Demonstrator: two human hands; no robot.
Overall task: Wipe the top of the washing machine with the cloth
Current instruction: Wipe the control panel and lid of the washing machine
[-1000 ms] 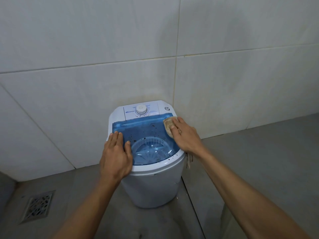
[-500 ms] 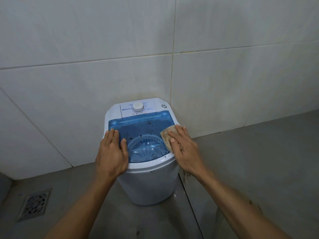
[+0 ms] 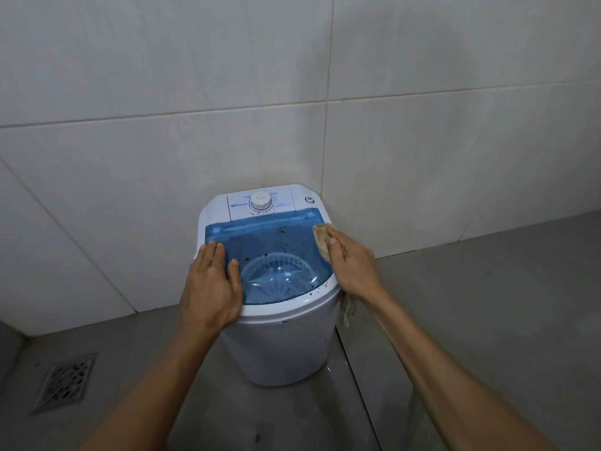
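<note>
A small white washing machine stands on the floor against the tiled wall. Its top is a see-through blue lid speckled with dark spots, with a white control dial behind it. My left hand lies flat on the lid's left edge, fingers together, holding nothing. My right hand presses a beige cloth against the lid's far right edge. A loose end of the cloth hangs down below my right wrist beside the machine.
A metal floor drain sits in the grey floor at the lower left. The tiled wall rises directly behind the machine. A step or groove in the floor runs along the machine's right side.
My right hand has slid the cloth back along the lid's right side, from near the front toward the far corner. My left hand stays on the left edge.
</note>
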